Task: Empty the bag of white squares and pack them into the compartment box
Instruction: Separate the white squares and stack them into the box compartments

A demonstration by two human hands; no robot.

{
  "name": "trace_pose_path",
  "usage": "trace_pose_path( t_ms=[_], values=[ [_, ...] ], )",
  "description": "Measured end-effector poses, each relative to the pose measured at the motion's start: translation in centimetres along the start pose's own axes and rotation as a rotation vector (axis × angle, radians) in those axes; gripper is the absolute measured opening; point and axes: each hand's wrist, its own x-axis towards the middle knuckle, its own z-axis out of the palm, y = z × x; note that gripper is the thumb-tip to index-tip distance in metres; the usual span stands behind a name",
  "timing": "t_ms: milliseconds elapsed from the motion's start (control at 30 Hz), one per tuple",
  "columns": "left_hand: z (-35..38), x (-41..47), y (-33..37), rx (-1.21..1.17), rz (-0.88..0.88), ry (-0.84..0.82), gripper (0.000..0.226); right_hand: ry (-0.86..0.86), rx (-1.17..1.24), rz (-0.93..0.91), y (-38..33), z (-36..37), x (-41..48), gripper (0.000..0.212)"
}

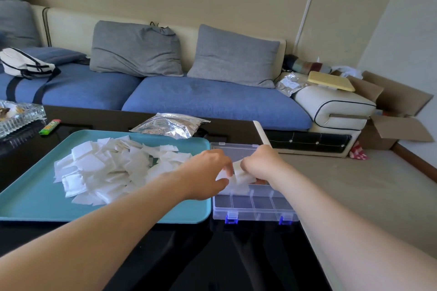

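Note:
A heap of white squares (111, 170) lies on the teal tray (35, 201). The clear compartment box (254, 207) with blue latches stands open just right of the tray, its lid laid back. My left hand (207, 173) and my right hand (260, 163) meet over the box's middle row, and both pinch a small stack of white squares (241, 178) held between them. The compartments nearest me look bare. A flat silver foil bag (170, 125) lies beyond the tray.
The tray and box sit on a glossy black table (236, 255), whose right edge runs just past the box. A glass dish (19, 116) and a green lighter (49, 126) are at the far left. A blue sofa stands behind.

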Motion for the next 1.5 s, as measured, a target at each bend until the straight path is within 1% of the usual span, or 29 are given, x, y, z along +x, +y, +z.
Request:
trace_pose_path(
  t_ms=[67,167,200,300,367,433,467,567,600,667,767,900,1000,1067,1133,1233,1300,1367,1433,1467,1500],
  values=[
    [0.2,0.0,-0.1,0.018,0.005,-0.011,0.023,-0.031,-0.061,-0.006,0.1,0.1,-0.1,0.039],
    [0.4,-0.2,-0.4,0.027,0.0,-0.005,0.021,-0.089,-0.125,-0.008,0.1,0.3,-0.2,0.027],
    [0.4,-0.1,-0.5,0.025,0.002,-0.001,0.02,-0.098,-0.146,-0.006,0.1,0.3,-0.1,0.026],
    [0.2,-0.1,-0.6,0.002,0.006,0.009,0.017,-0.108,-0.2,-0.016,0.1,0.1,0.1,0.035],
    [0.0,0.0,-0.7,0.008,0.009,0.0,0.018,-0.115,-0.217,-0.013,0.1,0.0,0.3,0.046],
    [0.0,-0.1,-0.7,0.016,0.023,-0.005,0.018,-0.101,-0.289,-0.023,0.2,0.0,0.5,0.055],
    [0.0,0.0,-0.6,0.022,0.032,-0.008,0.018,-0.087,-0.337,-0.035,0.3,0.0,0.7,0.055],
    [-0.1,0.1,-0.8,0.03,0.044,-0.01,0.018,-0.03,-0.44,-0.098,0.5,0.8,1.1,0.046],
    [-0.1,0.1,-0.8,0.032,0.045,-0.01,0.018,-0.012,-0.452,-0.114,0.7,1.0,1.3,0.047],
    [-0.2,0.1,-0.9,0.031,0.047,-0.008,0.019,0.022,-0.459,-0.146,0.9,1.3,1.3,0.043],
    [-0.3,0.0,-1.2,0.009,0.036,-0.012,0.02,0.024,-0.445,-0.195,0.9,1.4,1.1,0.04],
    [-0.7,0.1,-1.6,-0.085,-0.002,0.019,0.013,0.023,-0.447,-0.221,0.5,1.0,0.7,0.025],
    [-1.8,0.2,-1.9,-0.106,-0.044,0.072,0.009,0.1,-0.393,-0.28,-0.4,0.8,0.0,0.026],
    [-2.5,0.1,-2.9,-0.037,-0.114,0.091,0.019,0.163,-0.388,-0.352,-1.2,0.8,-0.7,0.026],
    [-3.1,-0.2,-4.1,0.068,-0.223,0.089,0.031,0.178,-0.407,-0.419,-1.9,1.2,-1.4,0.022],
    [-3.7,-1.1,-5.3,0.21,-0.375,0.021,0.042,0.176,-0.438,-0.503,-2.9,2.2,-1.8,0.01],
    [-3.9,-1.7,-6.4,0.251,-0.437,-0.032,0.045,0.173,-0.448,-0.564,-3.6,3.0,-1.9,0.01],
    [-3.9,-2.0,-7.8,0.254,-0.456,-0.062,0.04,0.16,-0.489,-0.638,-4.4,3.9,-1.9,0.014],
    [-3.9,-2.2,-8.8,0.273,-0.47,-0.121,0.026,0.12,-0.569,-0.722,-5.0,5.1,-1.7,0.016],
    [-3.9,-2.3,-9.0,0.267,-0.474,-0.163,0.031,0.094,-0.614,-0.757,-5.1,5.6,-1.6,0.013],
    [-3.9,-2.3,-9.1,0.249,-0.478,-0.203,0.042,0.063,-0.654,-0.784,-5.3,6.1,-1.7,0.01]
  ],
)
